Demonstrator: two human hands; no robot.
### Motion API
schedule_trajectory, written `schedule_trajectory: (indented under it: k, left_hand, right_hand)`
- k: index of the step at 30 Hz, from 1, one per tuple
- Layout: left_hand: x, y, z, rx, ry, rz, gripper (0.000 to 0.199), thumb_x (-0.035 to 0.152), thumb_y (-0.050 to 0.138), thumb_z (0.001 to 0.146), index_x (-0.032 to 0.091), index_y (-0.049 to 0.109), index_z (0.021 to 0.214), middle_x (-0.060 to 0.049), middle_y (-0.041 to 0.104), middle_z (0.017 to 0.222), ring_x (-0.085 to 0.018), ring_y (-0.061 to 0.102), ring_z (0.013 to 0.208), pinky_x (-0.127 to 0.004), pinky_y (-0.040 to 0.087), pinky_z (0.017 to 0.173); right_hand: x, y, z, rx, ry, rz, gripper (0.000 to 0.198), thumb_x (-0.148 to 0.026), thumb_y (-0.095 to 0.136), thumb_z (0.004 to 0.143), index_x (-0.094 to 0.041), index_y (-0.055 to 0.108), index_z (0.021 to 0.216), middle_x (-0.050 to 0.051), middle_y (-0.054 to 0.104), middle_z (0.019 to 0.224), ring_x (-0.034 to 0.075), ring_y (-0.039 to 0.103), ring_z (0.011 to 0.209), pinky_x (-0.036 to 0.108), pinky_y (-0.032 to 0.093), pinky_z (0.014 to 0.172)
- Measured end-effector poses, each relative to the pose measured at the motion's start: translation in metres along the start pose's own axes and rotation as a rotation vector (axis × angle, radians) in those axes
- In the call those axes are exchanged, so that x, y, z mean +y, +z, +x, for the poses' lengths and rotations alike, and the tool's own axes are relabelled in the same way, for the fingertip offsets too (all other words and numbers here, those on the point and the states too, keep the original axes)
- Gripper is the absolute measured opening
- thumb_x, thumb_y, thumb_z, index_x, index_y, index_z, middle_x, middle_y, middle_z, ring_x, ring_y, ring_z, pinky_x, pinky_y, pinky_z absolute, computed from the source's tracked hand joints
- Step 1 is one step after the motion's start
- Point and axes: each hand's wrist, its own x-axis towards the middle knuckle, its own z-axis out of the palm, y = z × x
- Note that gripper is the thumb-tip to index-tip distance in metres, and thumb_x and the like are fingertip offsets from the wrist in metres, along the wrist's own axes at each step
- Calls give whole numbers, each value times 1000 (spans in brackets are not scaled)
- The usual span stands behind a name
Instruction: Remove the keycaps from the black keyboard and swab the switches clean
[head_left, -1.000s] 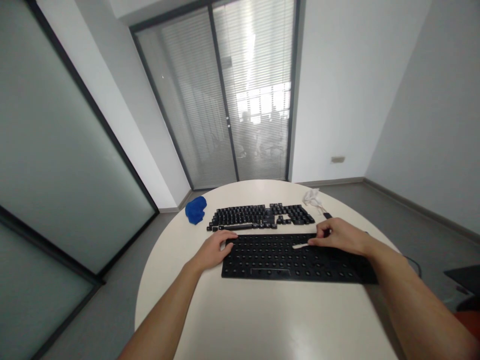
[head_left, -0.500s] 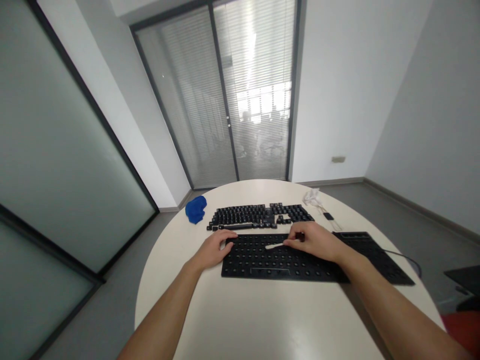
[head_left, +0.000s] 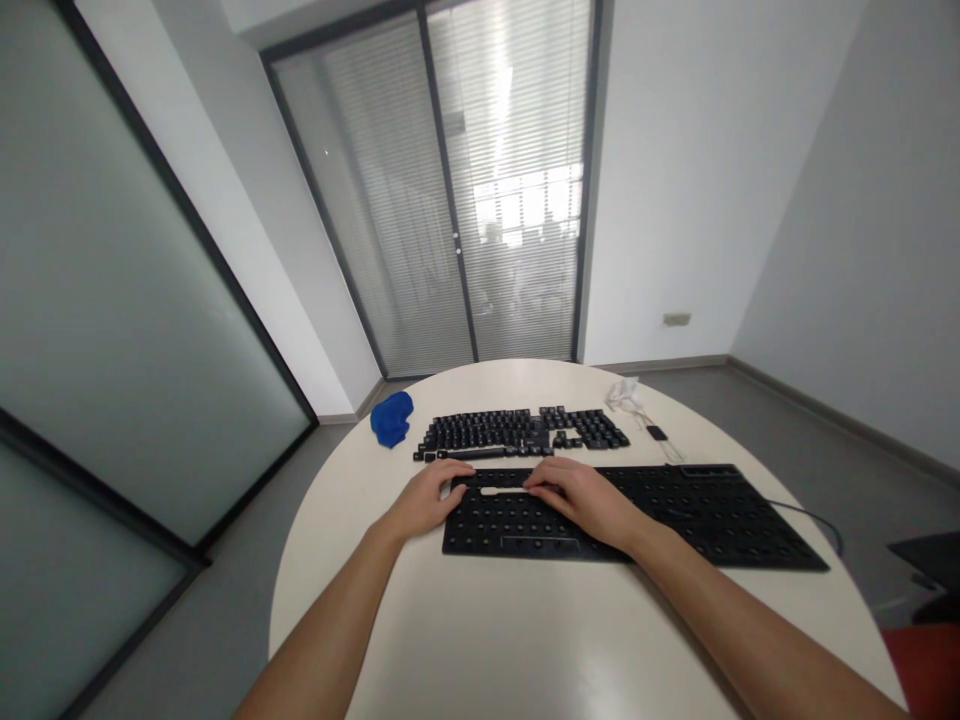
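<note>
A black keyboard base (head_left: 712,520) with its keycaps removed lies across the round table. My left hand (head_left: 429,495) grips its upper left corner, the fingers over the far edge and the thumb at the left side. Between the fingers of my right hand (head_left: 581,495) is a white cotton swab (head_left: 501,491). The swab points left and lies low over the upper left rows of the base; whether its tip touches, I cannot tell. Behind the base, the loose black keycaps (head_left: 480,430) are laid out in keyboard order.
A blue cloth-like bundle (head_left: 391,418) lies at the table's far left. At the far right are a crumpled white thing (head_left: 624,394) and a small black piece with thin wires (head_left: 656,433). The keyboard cable (head_left: 814,515) runs off the right edge of the white table (head_left: 517,640).
My right hand has moved left along the base with the cotton swab, so the swab is now close to my left thumb. My left hand and the keyboard base have stayed in place.
</note>
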Motion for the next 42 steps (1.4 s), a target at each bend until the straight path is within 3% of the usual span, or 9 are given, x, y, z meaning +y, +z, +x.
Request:
schedule_trajectory:
  k: [9,42]
  left_hand:
    - [2,-1,0,12,1,-5,29,20,57,90,24,69,116,-7,67,122,-23,60,115,-40,46,104]
    - [-2,1,-2,8,-6,-3,29,20,57,91,24,68,117,-7,67,122,-23,60,115,-41,45,105]
  right_hand:
    - [-6,2,2,-66,-68,-38,21,-23,50,99,-22,71,102,5,70,100,19,63,95,31,49,88]
    - [-3,-8,-2,-50,85,-143,12,-20,58,85,-21,70,89,4,72,91,20,66,84,29,48,78]
